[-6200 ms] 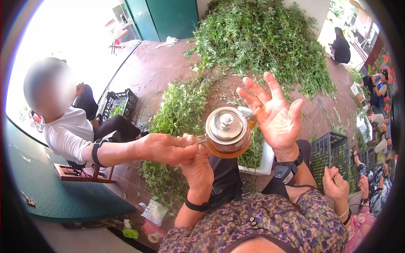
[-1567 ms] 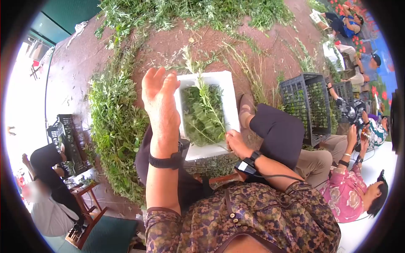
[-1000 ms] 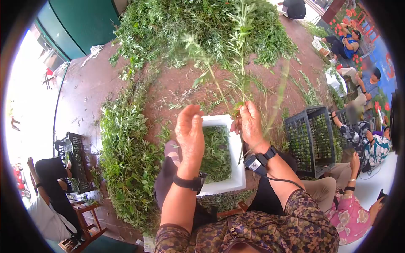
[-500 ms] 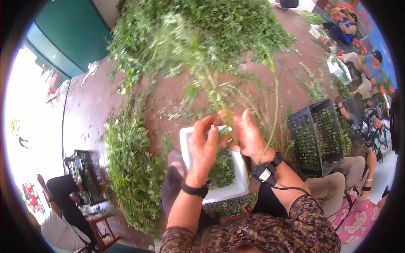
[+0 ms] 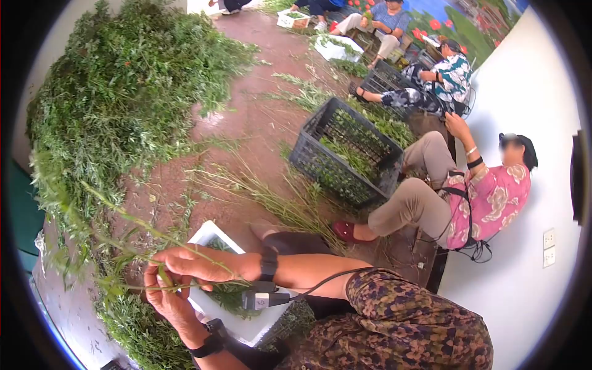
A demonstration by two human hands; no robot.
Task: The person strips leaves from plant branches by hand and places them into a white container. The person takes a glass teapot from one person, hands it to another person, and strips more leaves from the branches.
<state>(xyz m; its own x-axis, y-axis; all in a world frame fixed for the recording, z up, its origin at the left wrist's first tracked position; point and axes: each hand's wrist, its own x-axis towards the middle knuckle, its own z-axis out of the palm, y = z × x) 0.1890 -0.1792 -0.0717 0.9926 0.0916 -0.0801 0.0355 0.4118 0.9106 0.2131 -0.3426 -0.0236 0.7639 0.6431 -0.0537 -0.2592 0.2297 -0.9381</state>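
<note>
My right hand (image 5: 200,262) and my left hand (image 5: 171,303) are close together above a white foam box (image 5: 265,327) that has green leaves (image 5: 231,296) inside. Both hands are closed on long, thin leafy stems (image 5: 114,213), whose tops reach toward the upper left. One stem crosses the back of my right hand. Leaves show between the fingers, but the fingertips are partly hidden.
A tall heap of leafy branches (image 5: 135,92) fills the upper left. Bare cut stems (image 5: 265,200) lie on the reddish floor beside a black crate (image 5: 345,154) holding greenery. A person in a pink shirt (image 5: 493,203) sits at right; other seated people are farther back.
The view has swung to the right, so the heap and my hands appear farther left. My hands stay together on the stems, and more of the person in pink shows.
</note>
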